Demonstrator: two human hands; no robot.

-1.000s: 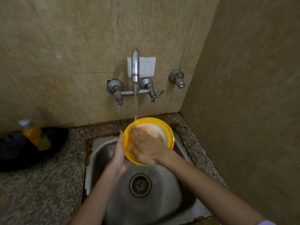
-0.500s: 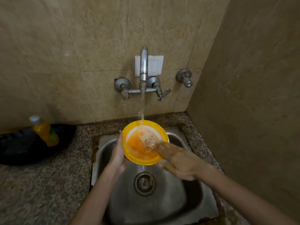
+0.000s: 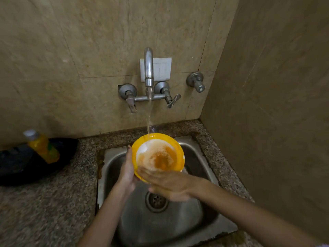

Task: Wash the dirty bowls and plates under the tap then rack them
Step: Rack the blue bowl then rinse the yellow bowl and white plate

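Yellow bowl [image 3: 156, 154] is hanging over the far half of the sink [image 3: 178, 225], directly under the tap [image 3: 148, 68], with the water stream [image 3: 149, 113] landing just inside its far rim. Its underside and near edge are being hidden: the left hand [image 3: 127, 172] is covering the left outer wall, and the right hand [image 3: 170, 186], smeared by motion blur, is lying across the near rim. Only the thumb of the left grip is showing, running up beside the rim; the fingers are sitting out of sight behind the bowl, so the grip is cupping it from the left and below. The right grip is lying spread, fingers straight and together, touching the near rim and pinching nothing.

Being round, the bowl is offering no long axis; its mouth is facing up and tipping slightly toward the near side. Inside, the white lining is showing at the far left, while foamy orange-stained water is pooling toward the near right.

On the table [image 3: 44, 202] at the left, a yellow bottle [image 3: 42, 147] is leaning on a dark object that is too dim to identify.
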